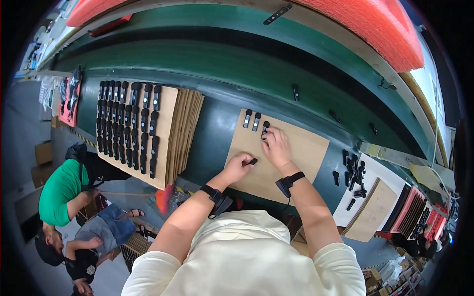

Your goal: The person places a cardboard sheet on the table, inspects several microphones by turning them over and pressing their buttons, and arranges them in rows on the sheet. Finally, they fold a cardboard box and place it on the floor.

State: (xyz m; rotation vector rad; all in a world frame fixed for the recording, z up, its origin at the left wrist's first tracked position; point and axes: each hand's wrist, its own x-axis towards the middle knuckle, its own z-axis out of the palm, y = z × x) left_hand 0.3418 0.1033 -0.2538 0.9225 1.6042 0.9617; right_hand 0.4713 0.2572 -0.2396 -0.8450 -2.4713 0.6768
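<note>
A sheet of brown cardboard [301, 143] lies on the green bench in front of me. Two small black clip-on microphones with foam tips, the left one [247, 118] and its neighbour [256, 122], stand side by side near its far left corner. My right hand [276, 148] has its fingers closed round a third microphone [265, 126], in line with those two. Lower and to the left, over the sheet's near left part, my left hand [238, 168] pinches another black microphone [253, 161], whose dark end pokes out past the fingertips.
Left of the sheet, a cardboard stack [185, 133] carries rows of black microphones [128, 116]. A loose heap of microphones [353, 170] lies at right, beside a cardboard piece [373, 209]. Single ones are scattered farther back. Pink foam [370, 29] sits above. Two people [64, 197] are at lower left.
</note>
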